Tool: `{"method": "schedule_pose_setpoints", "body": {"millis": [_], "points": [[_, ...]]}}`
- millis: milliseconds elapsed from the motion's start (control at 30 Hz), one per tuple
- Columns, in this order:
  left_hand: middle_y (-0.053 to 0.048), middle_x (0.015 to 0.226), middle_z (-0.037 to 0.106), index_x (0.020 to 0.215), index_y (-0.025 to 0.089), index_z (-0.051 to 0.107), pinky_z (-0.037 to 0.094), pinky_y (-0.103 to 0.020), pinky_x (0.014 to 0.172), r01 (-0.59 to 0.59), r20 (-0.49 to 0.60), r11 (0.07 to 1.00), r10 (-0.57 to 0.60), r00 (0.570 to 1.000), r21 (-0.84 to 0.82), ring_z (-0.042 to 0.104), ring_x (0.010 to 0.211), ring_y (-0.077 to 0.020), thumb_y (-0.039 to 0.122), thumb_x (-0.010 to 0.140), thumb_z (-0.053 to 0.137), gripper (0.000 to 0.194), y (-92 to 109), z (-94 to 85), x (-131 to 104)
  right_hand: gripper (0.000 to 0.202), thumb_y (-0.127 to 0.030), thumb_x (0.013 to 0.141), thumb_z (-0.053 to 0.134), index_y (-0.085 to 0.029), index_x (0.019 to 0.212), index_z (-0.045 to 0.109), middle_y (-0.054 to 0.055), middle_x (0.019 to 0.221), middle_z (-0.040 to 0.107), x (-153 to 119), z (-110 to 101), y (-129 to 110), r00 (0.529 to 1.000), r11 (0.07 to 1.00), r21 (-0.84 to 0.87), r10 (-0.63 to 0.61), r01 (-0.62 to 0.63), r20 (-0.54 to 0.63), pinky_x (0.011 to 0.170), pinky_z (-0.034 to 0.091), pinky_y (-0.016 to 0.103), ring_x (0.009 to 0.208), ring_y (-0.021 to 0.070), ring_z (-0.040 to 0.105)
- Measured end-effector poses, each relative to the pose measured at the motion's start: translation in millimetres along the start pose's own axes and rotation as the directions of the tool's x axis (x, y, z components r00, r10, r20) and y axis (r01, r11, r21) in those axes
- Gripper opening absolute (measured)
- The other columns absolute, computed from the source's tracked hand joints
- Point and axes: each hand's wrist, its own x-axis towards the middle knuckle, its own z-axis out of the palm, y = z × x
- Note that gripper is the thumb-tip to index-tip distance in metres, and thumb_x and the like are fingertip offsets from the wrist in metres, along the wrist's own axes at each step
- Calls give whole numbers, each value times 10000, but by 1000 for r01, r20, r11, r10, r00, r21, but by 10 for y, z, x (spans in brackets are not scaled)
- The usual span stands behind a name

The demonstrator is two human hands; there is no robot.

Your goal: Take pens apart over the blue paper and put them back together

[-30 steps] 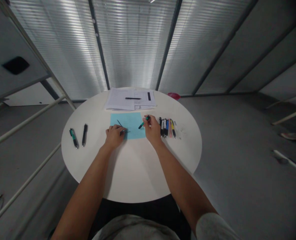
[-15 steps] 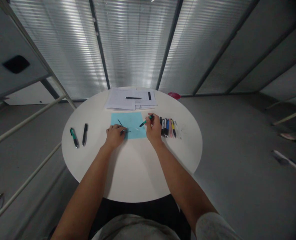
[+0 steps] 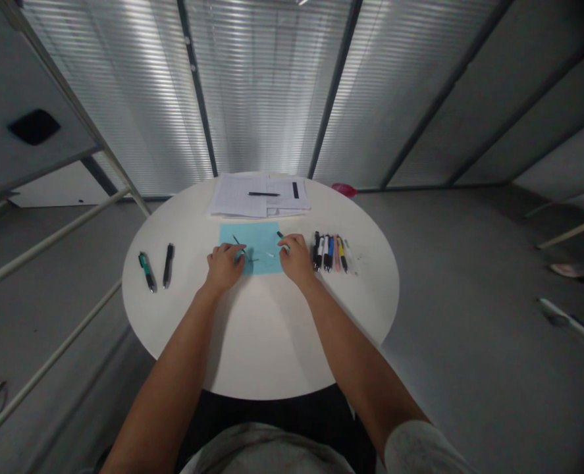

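Note:
A light blue sheet (image 3: pixel 262 232) lies flat on the white round table under both my hands. My left hand (image 3: pixel 224 266) rests over its left edge, fingers loosely bent, with the fingertips by a thin dark pen refill (image 3: pixel 237 239); I see nothing clearly gripped in it. At the sheet's right edge my right hand (image 3: pixel 297 260) is closed around a green and black pen piece (image 3: pixel 280 234), mostly covered by the fingers. Between the hands lie a small pale piece (image 3: pixel 270 255) and a thin dark piece (image 3: pixel 253 261), too small to name.
Several pens (image 3: pixel 330 253) lie in a row right of the sheet. On the left are a green pen (image 3: pixel 146 271) and a black pen (image 3: pixel 168 266). Stacked papers (image 3: pixel 237 197) with a dark pen (image 3: pixel 264 194) lie at the back. A pale metal frame (image 3: pixel 94 217) stands at left.
My right hand has moved slightly left and down, bringing the green pen piece lower over the sheet. My left fingers have shifted slightly, off the small dark piece they were at.

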Motion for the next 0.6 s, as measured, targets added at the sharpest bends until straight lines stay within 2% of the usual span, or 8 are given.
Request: {"method": "schedule_pose_setpoints", "body": {"millis": [167, 233, 433, 600], "points": [[-101, 1091, 629, 1131, 261, 668, 428, -387, 866, 208, -102, 977, -212, 972, -45, 582, 998, -252, 289, 884, 427, 347, -91, -93, 51, 238, -75, 755, 508, -201, 876, 670, 74, 989, 585, -13, 28, 47, 995, 994, -112, 22, -11, 98, 942, 428, 377, 978, 215, 551], [-102, 1053, 634, 1129, 254, 666, 438, -378, 846, 256, -114, 966, -259, 959, -43, 594, 973, -249, 279, 873, 429, 349, -132, -107, 58, 222, -92, 764, 527, -207, 875, 681, 73, 962, 613, -13, 21, 41, 991, 988, -154, 52, -33, 124, 915, 422, 388, 957, 223, 547], [-124, 1095, 632, 1098, 253, 695, 435, -425, 852, 268, -24, 963, -268, 963, 32, 575, 1024, -302, 294, 842, 464, 347, -114, -121, 35, 231, -122, 785, 530, -212, 939, 676, 58, 984, 643, 20, -19, -7, 990, 984, -148, 112, -98, 84, 888, 416, 364, 950, 212, 552], [-145, 1138, 610, 1103, 256, 706, 430, -480, 858, 244, 2, 966, -245, 970, 87, 548, 1059, -344, 270, 824, 477, 361, -63, -139, 20, 249, -101, 787, 501, -190, 962, 654, 49, 963, 651, 40, -9, -19, 990, 988, -94, 128, -122, 57, 895, 420, 339, 920, 193, 558]]}}
